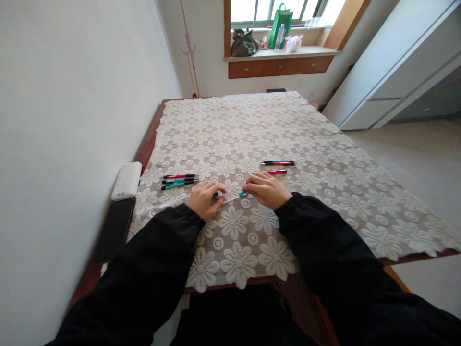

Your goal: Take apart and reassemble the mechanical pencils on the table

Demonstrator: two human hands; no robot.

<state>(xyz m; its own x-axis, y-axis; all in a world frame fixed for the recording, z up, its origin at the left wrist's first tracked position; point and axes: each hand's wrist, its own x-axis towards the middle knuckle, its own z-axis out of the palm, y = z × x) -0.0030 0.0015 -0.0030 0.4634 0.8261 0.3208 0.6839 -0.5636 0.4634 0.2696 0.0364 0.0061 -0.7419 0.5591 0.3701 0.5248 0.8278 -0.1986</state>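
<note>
My left hand (207, 198) is closed in a pinch at the left end of a thin white rod (230, 199), which looks like a pen refill. A small dark piece shows among its fingers; I cannot make out what it is. In the fingers of my right hand (264, 189) is a teal pen barrel (242, 193), the white rod reaching from its end towards the left hand. Just beyond the left hand lie several pens (179, 181), red, teal and black. Past the right hand rests a red and black pen (276, 171), with more pens (277, 162) behind it.
A white flower-patterned lace cloth (230, 129) covers the table. At its left edge, by the wall, are a white box-like device (127, 181) and a dark flat object (113, 230). Bags and a bottle (280, 38) stand on the windowsill at the back.
</note>
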